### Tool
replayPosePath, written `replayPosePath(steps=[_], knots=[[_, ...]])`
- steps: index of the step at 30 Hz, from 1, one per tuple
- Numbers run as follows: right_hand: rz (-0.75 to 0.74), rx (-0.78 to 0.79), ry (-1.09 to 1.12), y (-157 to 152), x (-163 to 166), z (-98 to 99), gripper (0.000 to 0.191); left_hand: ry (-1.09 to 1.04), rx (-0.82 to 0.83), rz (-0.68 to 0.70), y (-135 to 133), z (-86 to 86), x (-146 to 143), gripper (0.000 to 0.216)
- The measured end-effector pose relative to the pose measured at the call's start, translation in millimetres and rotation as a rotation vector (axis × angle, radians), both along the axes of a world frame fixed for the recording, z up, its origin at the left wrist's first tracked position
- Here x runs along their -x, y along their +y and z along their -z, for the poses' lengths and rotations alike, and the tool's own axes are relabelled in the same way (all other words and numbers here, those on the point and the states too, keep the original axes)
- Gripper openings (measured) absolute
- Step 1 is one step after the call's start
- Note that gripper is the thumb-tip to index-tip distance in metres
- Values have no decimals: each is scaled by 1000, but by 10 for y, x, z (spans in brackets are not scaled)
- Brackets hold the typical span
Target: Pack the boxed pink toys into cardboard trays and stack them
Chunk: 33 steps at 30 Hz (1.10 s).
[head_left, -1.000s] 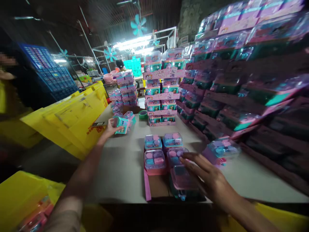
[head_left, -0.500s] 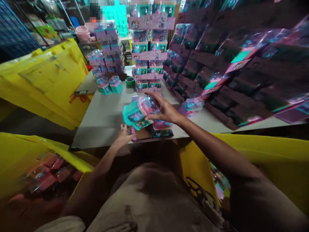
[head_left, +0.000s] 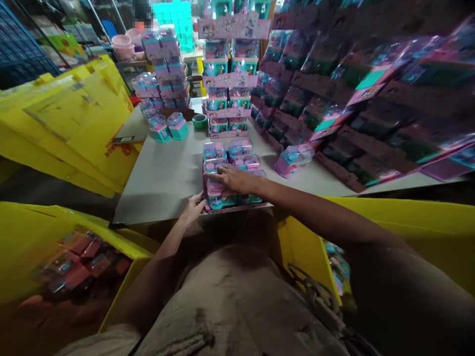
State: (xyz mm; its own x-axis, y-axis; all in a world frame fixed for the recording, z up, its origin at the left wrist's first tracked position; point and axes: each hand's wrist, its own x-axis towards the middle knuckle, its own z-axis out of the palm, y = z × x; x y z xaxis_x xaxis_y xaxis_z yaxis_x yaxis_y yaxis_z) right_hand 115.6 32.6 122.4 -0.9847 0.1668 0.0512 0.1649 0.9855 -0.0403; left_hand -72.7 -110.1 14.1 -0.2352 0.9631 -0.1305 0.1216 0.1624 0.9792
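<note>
Blister pack set down into the tray; left hand brought back.

Half a second ago the right hand (head_left: 232, 179) holds a teal-and-pink blister pack (head_left: 219, 197) tilted in the air above the pink tray (head_left: 243, 207). That pack now lies flat in the tray's near-left place, with the right hand spread palm-down on its lid. One second ago the left hand (head_left: 193, 207) is far out at the two loose packs (head_left: 168, 127) by the yellow cartons. It now rests at the tray's near-left corner, on the table edge. The view has tipped downward, bringing the person's lap into sight.
</note>
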Motion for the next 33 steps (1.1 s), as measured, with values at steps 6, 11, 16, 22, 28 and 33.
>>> replayPosePath(steps=[6,11,16,22,28,33], knots=[[-25,-72,117,-27,-104,107,76,374,-172,-158,16,-317,155,43],[146,-95,413,9,-740,241,81,986,-684,97,280,-788,0,54],[225,-127,325,165,-1194,470,80,1223,-708,431,556,-824,-136,57],[186,-50,410,342,-1313,623,80,1199,-687,532,606,-790,-46,53],[165,48,392,297,-1153,612,72,1257,-630,499,596,-768,-195,57],[263,249,585,194,-1224,495,77,1076,-645,329,515,-777,-12,73]])
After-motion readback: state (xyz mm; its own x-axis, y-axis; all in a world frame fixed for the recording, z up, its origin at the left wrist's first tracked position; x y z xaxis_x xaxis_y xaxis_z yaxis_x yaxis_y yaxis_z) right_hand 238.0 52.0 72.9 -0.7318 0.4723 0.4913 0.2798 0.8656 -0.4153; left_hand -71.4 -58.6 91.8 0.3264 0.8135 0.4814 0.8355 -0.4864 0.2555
